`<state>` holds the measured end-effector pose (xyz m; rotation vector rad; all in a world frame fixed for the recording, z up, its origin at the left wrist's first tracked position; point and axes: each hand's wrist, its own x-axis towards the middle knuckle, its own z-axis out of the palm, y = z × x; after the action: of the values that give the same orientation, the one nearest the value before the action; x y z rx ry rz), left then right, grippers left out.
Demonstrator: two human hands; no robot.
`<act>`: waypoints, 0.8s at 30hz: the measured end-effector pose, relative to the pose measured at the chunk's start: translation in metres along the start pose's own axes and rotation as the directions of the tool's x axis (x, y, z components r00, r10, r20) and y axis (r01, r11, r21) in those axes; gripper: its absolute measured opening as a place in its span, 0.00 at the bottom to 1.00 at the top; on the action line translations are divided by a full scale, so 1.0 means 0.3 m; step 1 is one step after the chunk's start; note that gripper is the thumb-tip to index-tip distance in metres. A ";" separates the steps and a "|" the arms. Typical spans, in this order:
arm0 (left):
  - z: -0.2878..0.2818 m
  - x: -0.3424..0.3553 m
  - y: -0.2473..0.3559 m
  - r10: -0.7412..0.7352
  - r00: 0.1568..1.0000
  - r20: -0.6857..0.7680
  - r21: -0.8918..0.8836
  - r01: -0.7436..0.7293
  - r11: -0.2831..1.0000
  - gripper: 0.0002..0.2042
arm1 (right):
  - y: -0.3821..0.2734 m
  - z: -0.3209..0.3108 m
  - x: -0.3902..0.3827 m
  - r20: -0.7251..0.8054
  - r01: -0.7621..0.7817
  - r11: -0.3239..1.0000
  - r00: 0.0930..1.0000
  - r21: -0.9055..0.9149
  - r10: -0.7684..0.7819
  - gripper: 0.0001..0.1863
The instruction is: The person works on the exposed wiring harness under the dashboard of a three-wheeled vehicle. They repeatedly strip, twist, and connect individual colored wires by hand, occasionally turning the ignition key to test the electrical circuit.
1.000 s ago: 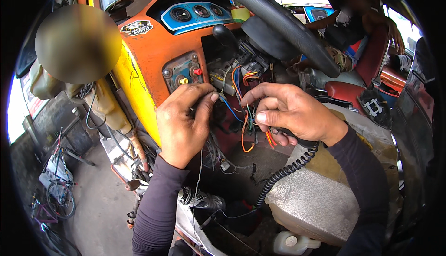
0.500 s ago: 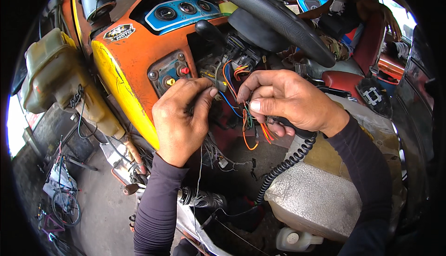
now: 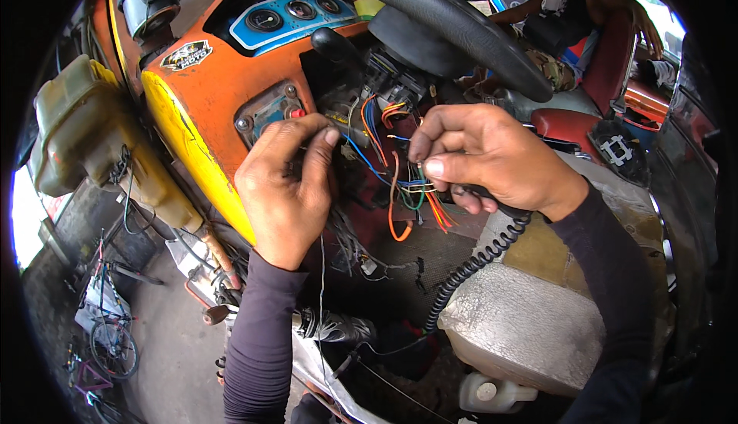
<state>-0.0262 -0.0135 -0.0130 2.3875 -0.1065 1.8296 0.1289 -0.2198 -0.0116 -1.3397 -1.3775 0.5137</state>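
Observation:
My left hand point(image 3: 280, 197) pinches the end of a blue wire point(image 3: 361, 156) just below the orange dashboard's switch panel point(image 3: 254, 112) with its red button point(image 3: 297, 114). My right hand point(image 3: 503, 166) has its thumb and index finger closed on thin coloured wires point(image 3: 417, 186), some orange, green and white. Its lower fingers curl round a black object with a coiled cord point(image 3: 486, 255); the object itself is mostly hidden. More wires point(image 3: 369, 124) hang from a black assembly point(image 3: 388, 78) under the steering column, and an orange wire point(image 3: 396, 228) loops downward between my hands.
The steering wheel point(image 3: 453, 20) arches above. A person point(image 3: 584, 28) sits at upper right by red seats point(image 3: 561, 124). A worn silver seat point(image 3: 515, 316) and plastic jug point(image 3: 496, 393) are lower right. A translucent tank point(image 3: 73, 128) and bicycles point(image 3: 108, 339) are left.
My hands have moved slightly apart, spreading the wires; more of the blue wire and white strands now shows. The view has shifted, so the dashboard sits further left and higher in the picture.

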 end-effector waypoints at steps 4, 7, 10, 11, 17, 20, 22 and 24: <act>0.019 0.028 -0.054 -0.056 0.994 -0.098 -0.046 0.052 0.998 0.06 | -0.021 -0.028 -0.083 -0.142 -0.012 1.000 0.990 -0.018 0.009 0.11; 0.038 0.078 -0.049 0.100 0.990 -0.102 -0.024 -0.103 0.994 0.06 | -0.028 -0.055 -0.137 -0.244 0.002 0.999 0.970 -0.041 -0.012 0.10; 0.057 0.088 -0.046 0.014 0.997 -0.070 -0.107 -0.021 0.994 0.06 | -0.013 -0.076 -0.140 -0.255 0.080 0.997 0.963 -0.022 -0.083 0.08; 0.064 0.091 -0.049 0.021 0.997 -0.070 -0.120 -0.029 0.992 0.06 | -0.009 -0.077 -0.139 -0.243 0.075 0.997 0.967 -0.012 -0.076 0.08; 0.087 0.087 -0.017 -0.030 0.999 -0.033 -0.232 0.021 0.973 0.06 | -0.005 -0.063 -0.150 -0.245 0.002 1.000 0.970 0.019 0.003 0.06; 0.090 0.102 -0.018 -0.043 0.999 -0.027 -0.317 0.032 0.948 0.07 | 0.049 -0.048 -0.131 -0.228 0.125 0.992 0.965 -0.031 -0.129 0.07; 0.100 0.117 -0.033 -0.055 0.998 -0.005 -0.318 0.051 0.947 0.06 | 0.041 -0.025 -0.128 -0.237 0.150 0.987 0.958 -0.065 -0.161 0.07; 0.130 0.145 -0.001 -0.068 0.998 0.009 -0.326 0.068 0.943 0.06 | 0.062 -0.008 -0.122 -0.323 0.278 0.951 0.895 -0.139 -0.308 0.01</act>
<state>0.0227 -0.0177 0.0190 2.1324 -0.2987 1.6361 0.1302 -0.2484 -0.0413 -1.1947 -1.2897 0.0111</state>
